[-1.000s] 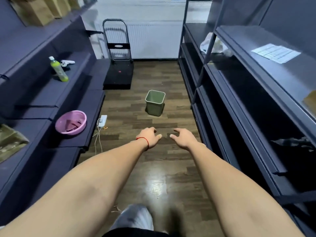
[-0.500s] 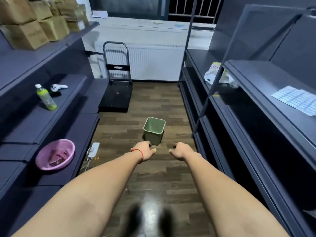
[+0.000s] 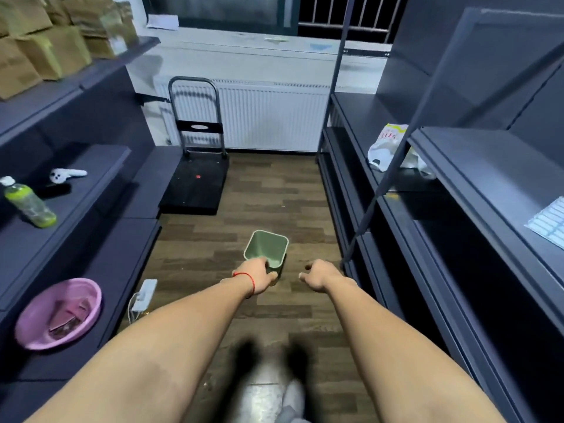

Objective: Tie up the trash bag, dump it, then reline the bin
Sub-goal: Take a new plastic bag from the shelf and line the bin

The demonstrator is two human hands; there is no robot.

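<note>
A small green square bin [image 3: 268, 247] stands on the wooden floor in the aisle, with no bag visible inside it. Both my arms reach forward. My left hand [image 3: 258, 274], with a red string at the wrist, overlaps the bin's near left corner in the view; its fingers curl loosely and hold nothing. My right hand [image 3: 317, 274] hovers just right of the bin, fingers loosely bent and apart, holding nothing. No trash bag shows near the bin.
Dark shelving lines both sides of the aisle. A folding hand trolley [image 3: 197, 175] stands at the far end before a radiator. A pink basin [image 3: 58, 312], a green bottle [image 3: 29, 204] and a power strip [image 3: 143, 294] are on the left; a white plastic bag [image 3: 386, 146] lies on the right shelf.
The view has tilted up and moved closer to the bin. Both hands now appear at the bin's near edge; the left one overlaps it.
</note>
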